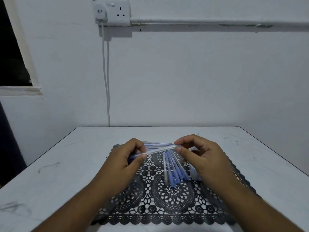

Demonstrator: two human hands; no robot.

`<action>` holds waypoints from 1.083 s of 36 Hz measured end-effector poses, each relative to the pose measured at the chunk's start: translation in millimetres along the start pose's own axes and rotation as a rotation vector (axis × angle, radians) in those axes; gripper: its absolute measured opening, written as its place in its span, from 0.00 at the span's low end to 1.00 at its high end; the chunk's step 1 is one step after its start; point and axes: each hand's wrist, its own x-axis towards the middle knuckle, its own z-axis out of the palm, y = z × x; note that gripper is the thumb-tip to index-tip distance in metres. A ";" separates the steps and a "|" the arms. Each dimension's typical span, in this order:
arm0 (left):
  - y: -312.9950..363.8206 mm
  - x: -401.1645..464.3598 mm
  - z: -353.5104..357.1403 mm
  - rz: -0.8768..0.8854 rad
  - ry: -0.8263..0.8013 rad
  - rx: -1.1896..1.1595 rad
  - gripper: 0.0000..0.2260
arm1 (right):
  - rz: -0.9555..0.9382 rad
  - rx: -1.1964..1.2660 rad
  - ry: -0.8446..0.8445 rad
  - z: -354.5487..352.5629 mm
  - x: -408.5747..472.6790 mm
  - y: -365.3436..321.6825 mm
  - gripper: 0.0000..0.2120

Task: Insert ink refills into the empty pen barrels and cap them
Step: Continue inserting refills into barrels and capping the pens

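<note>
My left hand [128, 158] grips one end of a clear pen barrel [158, 149], held slanted above a black lace mat [167, 211]. My right hand [199, 154] pinches the barrel's other end between thumb and fingertips. Whether a refill sits inside the barrel is unclear. Several blue capped pens [173, 171] lie fanned on the mat below my hands. A few more pens or refills [157, 144] lie sideways at the mat's far edge, partly hidden behind my fingers. Something pale [194, 173] shows under my right palm; I cannot tell what it is.
The mat lies on a white table [58, 173] with dark scuff marks, pushed against a white wall. A wall socket [112, 11] with a plugged-in charger hangs above, its white cable [107, 81] dropping behind the table's far edge. A dark window opening [10, 52] is at left.
</note>
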 end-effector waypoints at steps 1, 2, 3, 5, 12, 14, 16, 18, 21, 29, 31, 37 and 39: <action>0.1 -0.2 0.4 0.002 -0.004 0.008 0.03 | -0.020 -0.038 -0.004 -0.3 -0.3 0.0 0.07; 0.0 -0.2 0.2 0.005 -0.007 0.017 0.03 | -0.049 -0.097 -0.004 -0.8 -0.1 0.2 0.07; -0.3 -0.4 0.1 0.011 -0.010 0.028 0.03 | -0.085 -0.171 -0.002 -1.4 0.0 0.2 0.08; -0.6 -0.4 -0.5 0.024 -0.012 0.052 0.04 | -0.129 -0.276 0.005 -2.2 0.5 0.4 0.07; 1.0 -0.9 -1.1 0.053 -0.003 0.063 0.04 | -0.075 -0.196 -0.016 -3.6 0.8 1.2 0.07; 2.2 -1.4 -1.3 0.070 0.007 0.068 0.04 | -0.060 -0.170 -0.020 -3.0 0.7 1.3 0.07; 3.3 -1.6 -1.6 0.078 0.012 0.059 0.03 | -0.066 -0.164 -0.019 -2.6 0.8 1.0 0.07; 3.9 -1.5 -1.9 0.083 0.012 0.043 0.02 | -0.087 -0.173 -0.021 -3.4 1.0 0.3 0.06; 3.7 -1.0 -1.3 0.068 -0.003 0.003 0.04 | -0.135 -0.203 -0.022 -5.3 0.5 -1.0 0.05; 1.3 -3.2 -2.4 0.000 -0.049 -0.190 0.12 | -0.214 -0.181 -0.040 -11.0 2.0 -1.7 0.07; 0.8 -3.2 -1.9 0.017 -0.047 -0.168 0.12 | -0.226 -0.231 -0.041 -12.4 3.2 -1.6 0.06; 3.9 -3.8 -0.6 0.099 -0.020 -0.023 0.08 | -0.161 -0.360 -0.101 -9.1 2.2 -2.6 0.18; 4.5 -3.8 -0.2 0.116 -0.020 0.014 0.07 | -0.104 -0.354 -0.100 -7.0 1.0 -2.3 0.23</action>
